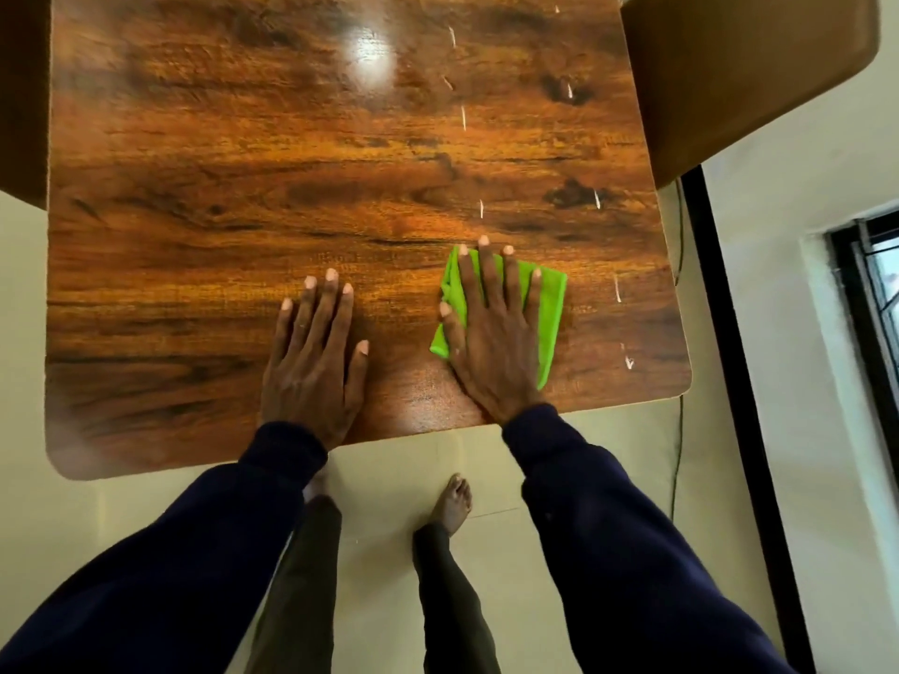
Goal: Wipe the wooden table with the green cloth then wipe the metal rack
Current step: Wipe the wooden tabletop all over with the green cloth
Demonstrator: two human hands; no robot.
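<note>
The right hand (491,342) lies flat, palm down, on the green cloth (552,308). Its fingers (486,274) are straight and slightly spread, pressing the cloth rather than curling round it. The thumb sits out toward 9 o'clock on the cloth's left edge. The cloth is folded and lies on the wooden table (243,187) at about 4 o'clock of the top, near the front edge. Green shows on both sides of the hand.

The left hand (314,362) rests bare on the wood at about 6 o'clock, just beside the cloth but apart from it. Its fingers are straight and hold nothing. Dark blue sleeves (584,503) cover both arms to the wrists.

Short white streaks (463,116) run in broken lines down the table from 1 o'clock to 4 o'clock, beyond and to the right of the cloth. A patch of glare (369,55) sits at 12 o'clock.

A brown chair (749,75) overlaps the table's corner at 2 o'clock. A window (875,294) shows at 3 o'clock in the wall, and a thin cord (676,454) hangs past the table's right corner. A bare foot (455,503) stands on the pale floor (389,479) below the front edge.
</note>
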